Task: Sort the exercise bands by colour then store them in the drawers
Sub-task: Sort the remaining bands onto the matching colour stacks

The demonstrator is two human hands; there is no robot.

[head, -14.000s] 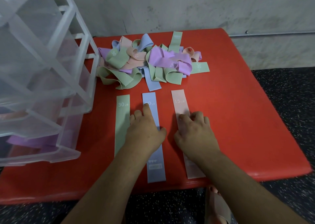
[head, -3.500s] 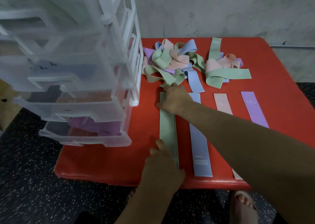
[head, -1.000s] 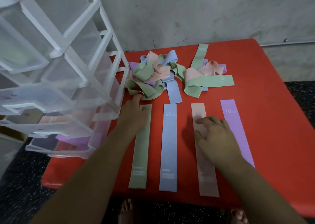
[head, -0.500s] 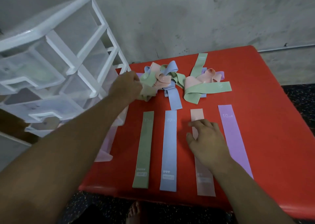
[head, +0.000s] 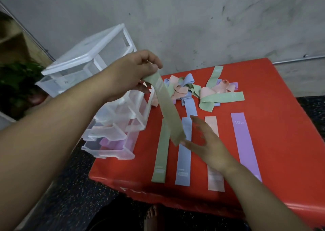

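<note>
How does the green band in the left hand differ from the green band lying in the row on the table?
The held green band hangs slanted in the air, its top gripped by the left hand; the flat green band lies straight on the red table, with no hand on it. Both are long green strips.

Single head cam — looks fwd & down, close over red table (head: 263, 143), angled slightly left.

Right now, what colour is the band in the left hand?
Sage green band, pinched by the left hand; head view.
</note>
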